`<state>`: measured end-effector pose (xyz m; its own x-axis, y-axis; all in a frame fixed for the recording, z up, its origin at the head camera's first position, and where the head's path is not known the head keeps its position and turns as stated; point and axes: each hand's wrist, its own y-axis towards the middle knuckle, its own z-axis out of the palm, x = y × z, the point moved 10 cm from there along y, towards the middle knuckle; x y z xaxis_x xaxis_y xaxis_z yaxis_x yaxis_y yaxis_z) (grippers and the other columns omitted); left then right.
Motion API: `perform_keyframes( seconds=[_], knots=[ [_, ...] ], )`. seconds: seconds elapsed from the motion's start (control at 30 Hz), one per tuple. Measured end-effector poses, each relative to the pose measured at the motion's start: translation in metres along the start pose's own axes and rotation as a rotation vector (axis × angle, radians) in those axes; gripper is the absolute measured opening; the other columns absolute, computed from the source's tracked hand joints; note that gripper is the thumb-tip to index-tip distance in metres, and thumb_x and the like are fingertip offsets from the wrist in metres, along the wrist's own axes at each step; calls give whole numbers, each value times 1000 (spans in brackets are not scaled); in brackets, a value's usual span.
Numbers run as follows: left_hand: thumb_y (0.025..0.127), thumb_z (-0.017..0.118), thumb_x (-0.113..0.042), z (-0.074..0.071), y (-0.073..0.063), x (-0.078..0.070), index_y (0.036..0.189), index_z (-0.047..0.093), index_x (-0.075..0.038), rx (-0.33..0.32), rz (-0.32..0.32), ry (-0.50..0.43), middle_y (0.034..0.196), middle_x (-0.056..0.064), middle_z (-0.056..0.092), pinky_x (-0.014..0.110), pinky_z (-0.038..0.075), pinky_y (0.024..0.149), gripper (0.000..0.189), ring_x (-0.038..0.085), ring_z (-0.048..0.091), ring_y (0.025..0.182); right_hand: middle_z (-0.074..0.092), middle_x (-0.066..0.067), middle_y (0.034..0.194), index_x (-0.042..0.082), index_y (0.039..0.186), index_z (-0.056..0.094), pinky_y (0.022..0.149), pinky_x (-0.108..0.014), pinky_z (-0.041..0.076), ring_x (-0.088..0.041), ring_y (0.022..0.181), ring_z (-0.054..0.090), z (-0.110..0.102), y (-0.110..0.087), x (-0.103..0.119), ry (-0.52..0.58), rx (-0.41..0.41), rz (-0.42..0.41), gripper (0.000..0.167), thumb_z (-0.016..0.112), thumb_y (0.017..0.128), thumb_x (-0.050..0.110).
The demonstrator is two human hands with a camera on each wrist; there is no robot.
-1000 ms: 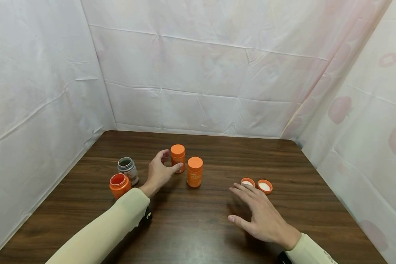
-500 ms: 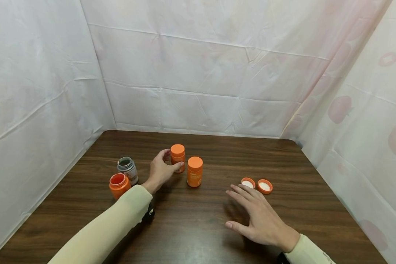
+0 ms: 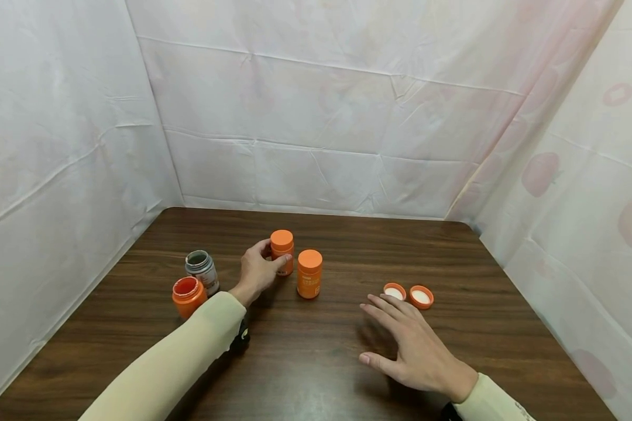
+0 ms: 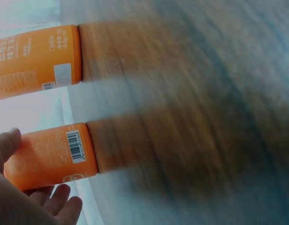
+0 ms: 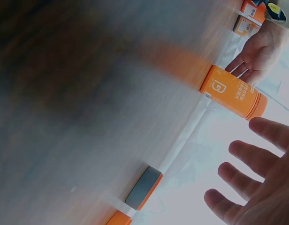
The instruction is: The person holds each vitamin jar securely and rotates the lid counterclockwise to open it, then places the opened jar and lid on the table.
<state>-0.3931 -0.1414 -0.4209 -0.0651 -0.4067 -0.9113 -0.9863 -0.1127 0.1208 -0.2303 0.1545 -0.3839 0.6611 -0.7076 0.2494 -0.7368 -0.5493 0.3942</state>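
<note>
My left hand (image 3: 257,270) holds the farther capped orange bottle (image 3: 281,251), which stands upright. The thumb crosses its near side and the fingers reach round behind; in the left wrist view the bottle's barcode (image 4: 75,146) is visible. Just right of it stands a second capped orange bottle (image 3: 309,275), apart from the hand. My right hand (image 3: 416,351) is spread, palm down, holding nothing. Its fingertips partly cover one of two upturned caps, the left cap (image 3: 394,290); the right cap (image 3: 421,297) shows its white inside.
Left of my left forearm stand an uncapped orange bottle (image 3: 189,295) and an uncapped grey bottle (image 3: 202,271). All rest on a dark wooden table (image 3: 316,351). Pale cloth sheets (image 3: 316,117) hang behind and at both sides.
My left hand has moved slightly right, and its fingers and thumb have closed in on the farther bottle. The right hand has shifted slightly left and remains spread.
</note>
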Motion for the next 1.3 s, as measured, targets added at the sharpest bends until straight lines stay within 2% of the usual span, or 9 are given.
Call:
perform_keyframes(
  seconds=[0.33,0.63,0.97,1.3],
  knots=[
    [94,78,-32,-11,-7,-10,144,54,-8,-66,10,-10,132,12,64,47,50,100,61,29,60,120,40,8,159,29,151,50,113,-50,30,-21,147,36,0,0,-1,5,3,8,78,78,85,58],
    [93,79,-33,-19,-18,-18,143,55,-10,-116,44,32,129,11,64,46,49,100,60,27,60,119,41,7,158,29,151,50,112,-51,31,-23,146,38,0,0,0,-14,-10,-4,78,77,85,58],
    [91,80,-33,-25,-34,-23,140,55,-10,-149,72,40,129,11,64,47,49,99,60,28,60,117,42,6,158,29,151,50,112,-52,32,-23,146,39,-1,1,0,-15,-14,-7,77,79,84,54],
    [90,81,-31,-29,-50,-29,138,56,-10,-141,86,44,128,12,63,49,50,98,58,29,60,117,42,6,158,29,152,49,112,-53,32,-23,146,39,0,2,1,-9,-9,-7,78,80,84,54]
  ],
)
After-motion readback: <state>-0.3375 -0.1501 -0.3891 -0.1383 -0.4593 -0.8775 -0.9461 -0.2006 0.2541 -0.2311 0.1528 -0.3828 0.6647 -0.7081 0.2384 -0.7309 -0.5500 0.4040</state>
